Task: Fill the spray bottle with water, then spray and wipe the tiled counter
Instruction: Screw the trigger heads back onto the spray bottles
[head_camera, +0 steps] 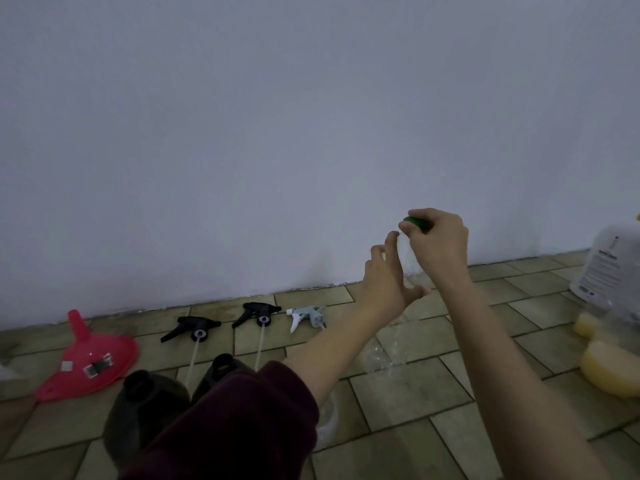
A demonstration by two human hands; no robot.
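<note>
My left hand [389, 282] holds a clear plastic bottle [388, 355] tilted above the tiled counter [398, 393], thumb on one side and fingers on the other near its neck. My right hand [438, 244] pinches the bottle's green cap [414, 221] at the top. Two dark spray bottles [145, 403] without heads stand at the lower left, partly behind my sleeve. Along the wall lie two black spray heads [194, 329] and a pale grey one [308, 315]. Yellow sponges [609, 362] sit at the right.
A red funnel [90, 362] lies on its side at the left. A large white jug [613, 268] stands at the right edge above the sponges. A plain wall [277, 133] closes the back of the counter. Something clear [329, 420] lies under my left forearm.
</note>
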